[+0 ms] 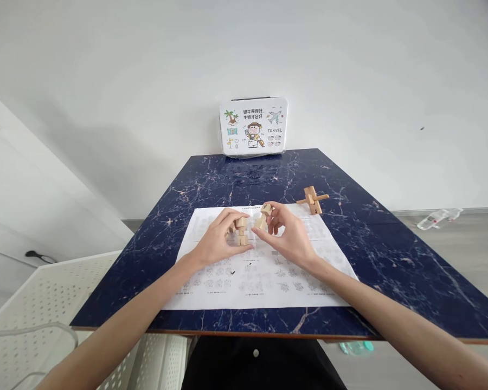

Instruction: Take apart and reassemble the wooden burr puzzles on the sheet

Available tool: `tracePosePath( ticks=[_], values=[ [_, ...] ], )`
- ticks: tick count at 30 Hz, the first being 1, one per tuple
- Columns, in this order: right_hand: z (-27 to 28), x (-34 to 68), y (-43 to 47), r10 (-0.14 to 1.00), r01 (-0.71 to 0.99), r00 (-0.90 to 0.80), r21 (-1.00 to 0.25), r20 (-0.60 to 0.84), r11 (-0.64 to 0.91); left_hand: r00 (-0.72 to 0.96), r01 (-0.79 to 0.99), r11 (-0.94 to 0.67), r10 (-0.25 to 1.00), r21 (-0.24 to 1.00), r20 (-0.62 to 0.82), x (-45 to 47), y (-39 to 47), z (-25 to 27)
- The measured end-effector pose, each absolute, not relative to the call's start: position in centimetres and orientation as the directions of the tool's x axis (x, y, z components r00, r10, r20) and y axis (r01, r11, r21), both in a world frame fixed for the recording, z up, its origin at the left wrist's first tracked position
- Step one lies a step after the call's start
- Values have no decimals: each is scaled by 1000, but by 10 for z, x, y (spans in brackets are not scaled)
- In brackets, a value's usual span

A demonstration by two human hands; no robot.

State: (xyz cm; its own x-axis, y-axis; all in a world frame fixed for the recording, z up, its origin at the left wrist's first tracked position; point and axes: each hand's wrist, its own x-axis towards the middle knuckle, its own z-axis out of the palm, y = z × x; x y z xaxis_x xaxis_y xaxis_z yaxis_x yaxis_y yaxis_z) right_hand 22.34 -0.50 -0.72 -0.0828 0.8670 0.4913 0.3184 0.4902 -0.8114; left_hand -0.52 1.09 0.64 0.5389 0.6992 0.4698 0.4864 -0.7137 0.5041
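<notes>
My left hand (218, 238) is closed around a notched wooden puzzle piece (243, 239) marked with a 1, held upright between thumb and fingers. To its right, my right hand (287, 232) pinches another notched wooden puzzle piece (262, 218), tilted, with a 3 on its upper end. The two pieces are close together but apart. Behind my left fingers a bit more wood shows, mostly hidden. Both hands are over a white instruction sheet (252, 300) printed with small diagrams. Past my right hand, several wooden pieces joined in a cross (313, 200) rest at the sheet's far right edge.
The sheet lies on a dark blue marbled table (252, 187). A white case with cartoon prints (254, 129) stands at the table's far edge against the wall. A white perforated unit (61, 287) is at the left. Plastic bottles (439, 218) lie on the floor.
</notes>
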Motion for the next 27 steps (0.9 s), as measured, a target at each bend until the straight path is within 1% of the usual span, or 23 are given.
tracePosePath(
  ticks=[3, 7, 10, 12, 17, 22, 25, 27],
  values=[
    [-5, 223, -6, 874, 298, -100, -824, 475, 481, 521, 504, -720, 694, 477, 497, -6, 11, 6],
    [-4, 221, -9, 878, 248, -198, -845, 435, 474, 507, 527, -725, 687, 443, 521, -8, 11, 5],
    [-6, 218, -10, 875, 218, -274, -861, 399, 460, 501, 527, -718, 695, 455, 516, -8, 11, 3],
    [-6, 218, -10, 868, 215, -292, -857, 401, 469, 499, 522, -708, 706, 477, 502, -8, 11, 4],
    [-5, 225, -6, 827, 267, -256, -786, 500, 558, 496, 503, -663, 747, 554, 443, -7, 11, 10],
    [-3, 229, -6, 831, 317, -199, -768, 519, 556, 495, 477, -645, 758, 597, 424, -7, 11, 14],
    [-4, 223, -10, 833, 308, -202, -774, 515, 553, 476, 513, -653, 757, 558, 448, -7, 11, 9],
    [-6, 218, -13, 852, 311, -199, -793, 484, 524, 468, 546, -682, 730, 486, 498, -7, 11, 5]
  ],
)
